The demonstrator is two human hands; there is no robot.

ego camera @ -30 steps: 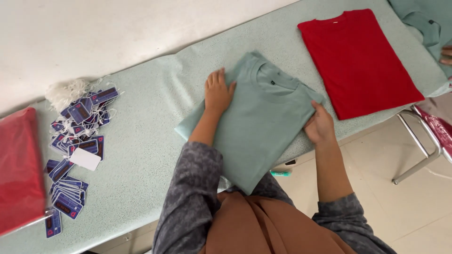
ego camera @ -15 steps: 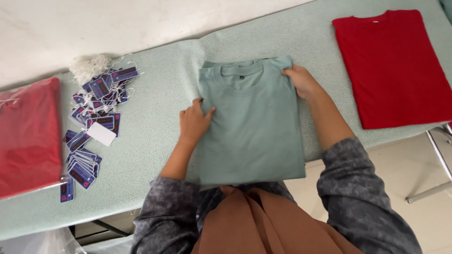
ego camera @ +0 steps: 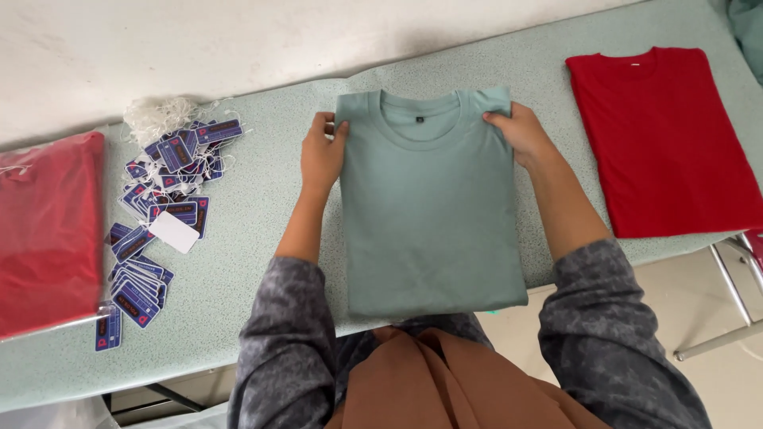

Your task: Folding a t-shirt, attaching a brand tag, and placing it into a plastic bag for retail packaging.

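Note:
A folded sage-green T-shirt [ego camera: 429, 214] lies square on the pale green table [ego camera: 262, 214], collar away from me. My left hand [ego camera: 322, 155] grips its upper left shoulder edge. On the opposite side my right hand [ego camera: 517, 135] pinches the upper right shoulder. The shirt's lower edge reaches the table's near edge, just above my brown garment.
A folded red T-shirt [ego camera: 664, 135] lies to the right. At the left is a pile of blue hang tags with white strings [ego camera: 155, 206], and further left a red shirt in a clear bag [ego camera: 44, 230]. A metal chair frame [ego camera: 735, 294] stands on the floor at right.
The green shirt was turned from a slant to lie straight. My left hand moved up from its side edge to the left shoulder; my right hand stayed at the right shoulder.

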